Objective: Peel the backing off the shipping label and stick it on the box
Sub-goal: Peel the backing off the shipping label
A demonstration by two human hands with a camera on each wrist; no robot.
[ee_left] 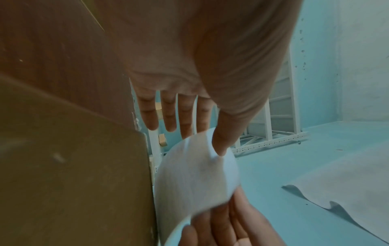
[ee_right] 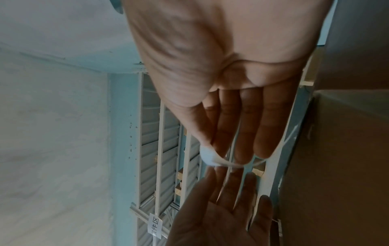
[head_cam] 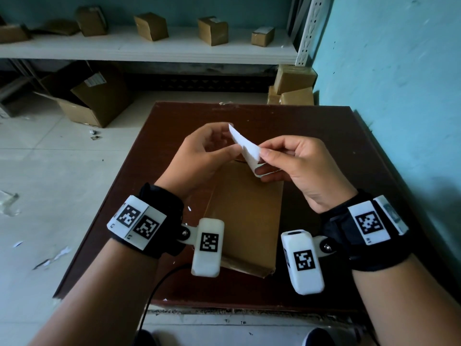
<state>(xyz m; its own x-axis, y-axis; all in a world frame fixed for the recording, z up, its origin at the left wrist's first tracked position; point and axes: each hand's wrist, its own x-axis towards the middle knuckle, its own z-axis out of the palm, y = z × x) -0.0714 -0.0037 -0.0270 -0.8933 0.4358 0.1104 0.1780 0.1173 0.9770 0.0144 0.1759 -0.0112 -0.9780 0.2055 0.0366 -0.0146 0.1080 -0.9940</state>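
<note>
A flat brown cardboard box (head_cam: 247,216) lies on the dark wooden table (head_cam: 311,126). Both hands hold a curled white shipping label (head_cam: 244,146) in the air above the box's far end. My left hand (head_cam: 226,140) pinches the upper part between thumb and forefinger. In the left wrist view the thumb (ee_left: 220,146) presses into the label (ee_left: 195,174). My right hand (head_cam: 262,161) pinches the lower end, where two layers part. Which layer is the backing cannot be told. The right wrist view shows thumb and forefinger on a bent white edge (ee_right: 210,159).
A white shelf (head_cam: 174,51) at the back carries several small cardboard boxes. Open cartons (head_cam: 92,101) lie on the tiled floor to the left, with paper scraps nearby. More boxes (head_cam: 294,83) are stacked behind the table by the teal wall (head_cam: 399,96). A black cable (head_cam: 154,295) hangs off the table's near edge.
</note>
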